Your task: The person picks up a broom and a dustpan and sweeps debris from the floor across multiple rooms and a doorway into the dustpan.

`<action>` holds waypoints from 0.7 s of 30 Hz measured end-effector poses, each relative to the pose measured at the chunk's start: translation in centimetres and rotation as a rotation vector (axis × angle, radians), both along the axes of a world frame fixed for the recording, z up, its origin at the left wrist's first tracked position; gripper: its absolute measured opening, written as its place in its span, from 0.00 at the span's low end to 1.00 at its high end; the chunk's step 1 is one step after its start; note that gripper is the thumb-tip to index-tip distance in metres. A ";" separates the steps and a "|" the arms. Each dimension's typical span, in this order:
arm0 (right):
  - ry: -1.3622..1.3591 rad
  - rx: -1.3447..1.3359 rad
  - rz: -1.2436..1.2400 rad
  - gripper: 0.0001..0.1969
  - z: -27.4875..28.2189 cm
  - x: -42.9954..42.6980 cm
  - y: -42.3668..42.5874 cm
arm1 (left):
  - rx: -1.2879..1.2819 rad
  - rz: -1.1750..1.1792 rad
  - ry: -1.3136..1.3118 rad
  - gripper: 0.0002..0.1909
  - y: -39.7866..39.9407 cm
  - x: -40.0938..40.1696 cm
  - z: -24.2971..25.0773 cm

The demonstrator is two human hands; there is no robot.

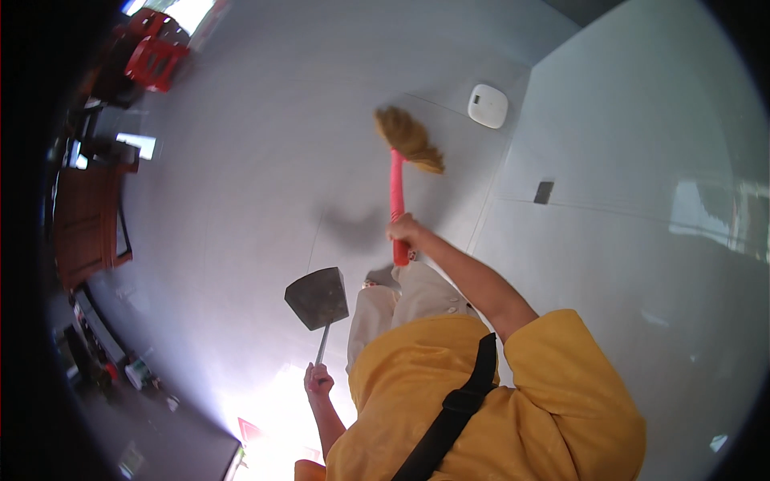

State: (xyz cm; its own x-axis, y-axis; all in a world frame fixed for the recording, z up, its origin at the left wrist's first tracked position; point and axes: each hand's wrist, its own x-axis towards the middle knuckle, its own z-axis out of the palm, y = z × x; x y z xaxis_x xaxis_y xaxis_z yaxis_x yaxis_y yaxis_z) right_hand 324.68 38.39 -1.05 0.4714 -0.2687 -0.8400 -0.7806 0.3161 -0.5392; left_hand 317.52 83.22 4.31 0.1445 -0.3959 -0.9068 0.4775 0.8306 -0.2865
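Observation:
My right hand (404,231) grips the red-pink handle of a broom (397,186) near its end. The broom's brown bristle head (409,138) is blurred and points away from me over the grey tiled floor (252,168); whether it touches the floor I cannot tell. Low on the left, my left hand (319,379) is closed around the thin metal handle (323,346) of a dustpan. Its dark, flat pan (319,297) extends forward beside my light trousers (373,315). Nothing can be made out on the pan.
A white bathroom-type scale (488,106) lies on the floor by the pale tiled wall (601,138), which bears a small dark plate (544,192). Far left are red plastic stools (156,60) and a brown wooden cabinet (87,222). Bright light glares at lower left.

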 end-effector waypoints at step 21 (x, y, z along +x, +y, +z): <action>0.170 0.126 0.394 0.09 3.9 -5.4 5.4 | -0.055 0.454 -0.003 0.13 9.5 -9.0 -11.5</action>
State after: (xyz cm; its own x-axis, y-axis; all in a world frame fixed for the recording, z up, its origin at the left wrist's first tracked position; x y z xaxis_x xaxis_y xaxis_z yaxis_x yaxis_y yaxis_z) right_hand 319.31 43.76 2.84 0.3692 0.0135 -0.9292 -0.9290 0.0320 -0.3687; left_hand 308.55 92.70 -7.15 0.3169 -0.3391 -0.8858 0.0694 0.9397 -0.3349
